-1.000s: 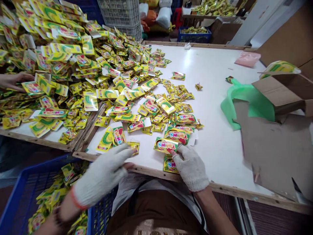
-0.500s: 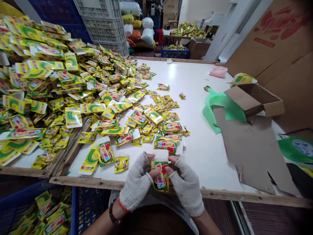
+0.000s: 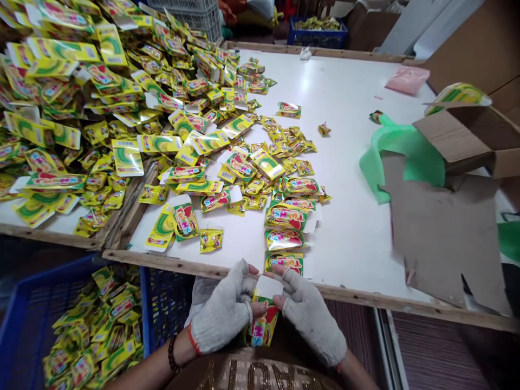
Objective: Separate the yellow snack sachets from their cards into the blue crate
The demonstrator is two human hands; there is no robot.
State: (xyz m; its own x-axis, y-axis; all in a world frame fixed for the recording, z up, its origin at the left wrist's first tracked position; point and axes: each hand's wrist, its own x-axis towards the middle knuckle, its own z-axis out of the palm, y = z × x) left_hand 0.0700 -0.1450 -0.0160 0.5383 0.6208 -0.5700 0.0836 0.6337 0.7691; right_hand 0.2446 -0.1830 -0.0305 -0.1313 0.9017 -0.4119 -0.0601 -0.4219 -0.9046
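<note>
Head view: left hand (image 3: 221, 317) and right hand (image 3: 314, 319), both gloved, grip a box (image 3: 265, 320) at the lower center of the frame, its long axis near upright, flap (image 3: 268, 286) toward the table edge (image 3: 345, 294), left thumb across its middle, right at its upper corner.

1. On table (image 3: 345, 189), left: heap of packets (image 3: 101, 97).
2. On table, right: cardboard sheet (image 3: 447, 238), carton (image 3: 467, 130) behind sheet.
3. Below table edge, left: lower crate (image 3: 12, 317), packs (image 3: 117, 309) inside.
4. Behind table: rear crate (image 3: 309, 39).
</note>
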